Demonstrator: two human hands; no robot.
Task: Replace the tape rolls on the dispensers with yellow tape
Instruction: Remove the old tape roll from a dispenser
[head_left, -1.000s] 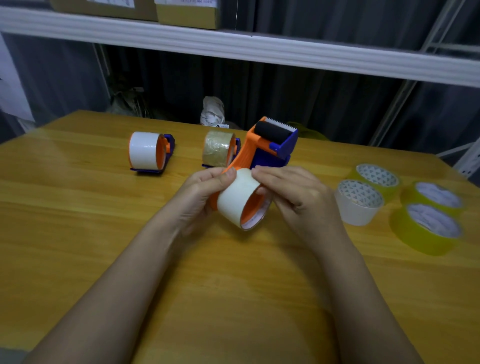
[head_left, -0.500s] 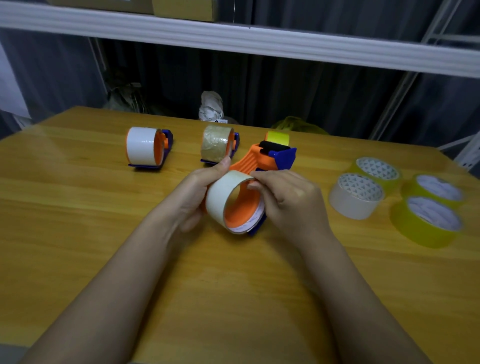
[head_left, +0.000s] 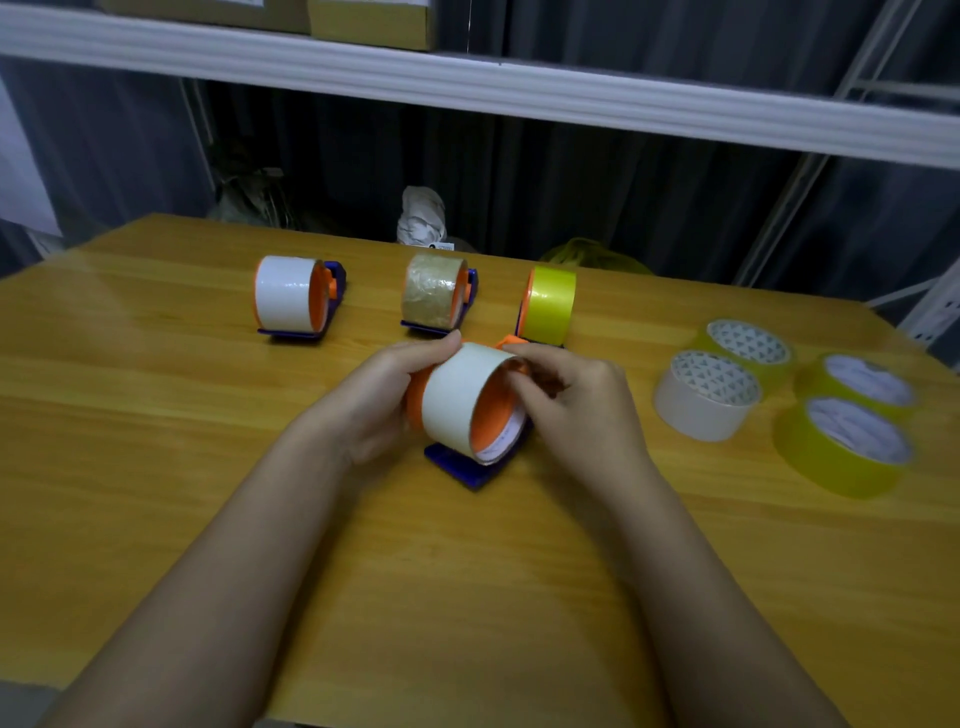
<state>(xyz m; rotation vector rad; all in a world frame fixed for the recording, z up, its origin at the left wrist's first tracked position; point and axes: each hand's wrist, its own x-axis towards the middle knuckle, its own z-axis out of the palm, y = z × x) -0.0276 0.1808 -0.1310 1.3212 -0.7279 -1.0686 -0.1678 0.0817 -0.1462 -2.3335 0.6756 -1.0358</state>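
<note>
My right hand (head_left: 576, 410) has its fingers (head_left: 535, 366) curled over the near rim of the white tape roll (head_left: 457, 400), pinching its edge where the cardboard core meets the orange hub; I judge that grip is there to work the roll sideways off the hub. My left hand (head_left: 379, 400) wraps the far side, thumb (head_left: 441, 343) laid along the top of the roll, the other fingers hidden behind it, so I cannot tell how they sit; they seem to brace the dispenser (head_left: 475, 467) so it does not slide while I pull. The dispenser's blue base rests on the table (head_left: 156, 467) directly under my fingers.

Just beyond my fingertips stands a dispenser already loaded with a yellow roll (head_left: 550, 304), so I take one swap as done. Further left from there sit the dispenser with brown tape (head_left: 434, 299) and, past it, the dispenser with another white roll (head_left: 285, 293), both upright and untouched.

Well out to the right of my right hand lie the loose rolls, flat on their sides: one spare white roll (head_left: 704, 397) nearest, and three yellow rolls (head_left: 841, 449) around and behind it. I reckon the white one is a discard and the yellow ones wait within reach for the next loading.
</note>
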